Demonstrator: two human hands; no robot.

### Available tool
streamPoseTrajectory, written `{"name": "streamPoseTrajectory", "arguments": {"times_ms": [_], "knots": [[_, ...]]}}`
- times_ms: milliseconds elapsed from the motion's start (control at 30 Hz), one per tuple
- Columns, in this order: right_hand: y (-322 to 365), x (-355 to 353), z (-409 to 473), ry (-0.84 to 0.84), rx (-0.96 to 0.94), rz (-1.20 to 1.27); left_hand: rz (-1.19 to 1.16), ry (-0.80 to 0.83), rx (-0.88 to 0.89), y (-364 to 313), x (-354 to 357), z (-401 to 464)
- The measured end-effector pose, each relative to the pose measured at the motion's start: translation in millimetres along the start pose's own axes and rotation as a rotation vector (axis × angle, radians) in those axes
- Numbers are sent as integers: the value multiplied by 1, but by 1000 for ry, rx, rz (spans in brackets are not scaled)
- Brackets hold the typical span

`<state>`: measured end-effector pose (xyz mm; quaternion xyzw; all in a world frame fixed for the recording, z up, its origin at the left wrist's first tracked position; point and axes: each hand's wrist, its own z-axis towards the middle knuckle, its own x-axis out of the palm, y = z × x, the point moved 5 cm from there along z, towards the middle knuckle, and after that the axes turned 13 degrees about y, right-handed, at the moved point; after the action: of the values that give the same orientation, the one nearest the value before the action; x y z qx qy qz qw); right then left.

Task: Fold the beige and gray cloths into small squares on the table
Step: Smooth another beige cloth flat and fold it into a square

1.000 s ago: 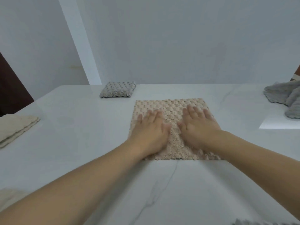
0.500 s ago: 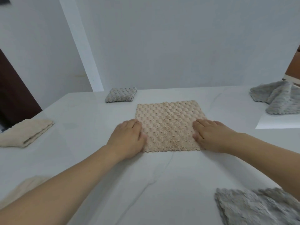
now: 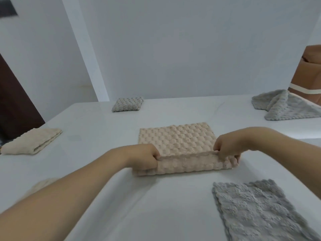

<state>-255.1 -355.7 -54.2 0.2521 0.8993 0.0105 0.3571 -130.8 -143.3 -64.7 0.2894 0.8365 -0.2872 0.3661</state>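
Both hands have left their flat press on the cloth's side edges and now pinch its near edge, lifted off the table and beginning to roll toward the far side. Going left to right: a folded cream cloth lies near the table's left edge; a small folded gray square sits by the far edge; the left hand has its fingers curled round the near-left corner of the beige cloth, which lies in the middle of the table, its far half flat. The right hand grips the near-right corner in the same way. A flat gray cloth waits at the near right, and a loosely draped gray cloth lies at the far right corner. Judging by this, the next fold of the beige cloth has just begun; the raised edge needs carrying across to meet the far edge squarely, and the gray one remains to be done.
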Motion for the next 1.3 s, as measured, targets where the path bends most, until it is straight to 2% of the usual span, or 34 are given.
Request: {"name": "streamPoseTrajectory", "arguments": {"times_ms": [100,233,367,500,567,667,767,833,933,1033,1167,1300], "knots": [[-21,-15,-5,-16,-65,216,-185,-71,0,10,-19,-3],[-32,-46,8,-227,-176,364,-268,-263,-71,28,-42,10],[-31,-70,35,-417,-142,361,-234,-463,-127,38,-56,34],[-28,-86,64,-576,-90,344,-160,-562,-188,47,-69,62],[-27,-92,75,-631,-71,326,-99,-546,-208,55,-71,76],[-26,-91,92,-598,-30,290,40,-466,-210,63,-67,94],[-29,-91,104,-620,-27,293,58,-486,-171,66,-66,102],[-30,-92,107,-652,-38,317,-4,-508,-177,69,-68,103],[-30,-90,109,-608,-38,394,-78,-522,-179,74,-69,103],[-29,-89,111,-555,-49,446,-262,-517,-57,75,-70,105],[-28,-90,110,-517,-205,694,-486,-481,-1,78,-74,103],[-40,-91,107,-566,-274,788,-675,-450,20,82,-75,103]]}}
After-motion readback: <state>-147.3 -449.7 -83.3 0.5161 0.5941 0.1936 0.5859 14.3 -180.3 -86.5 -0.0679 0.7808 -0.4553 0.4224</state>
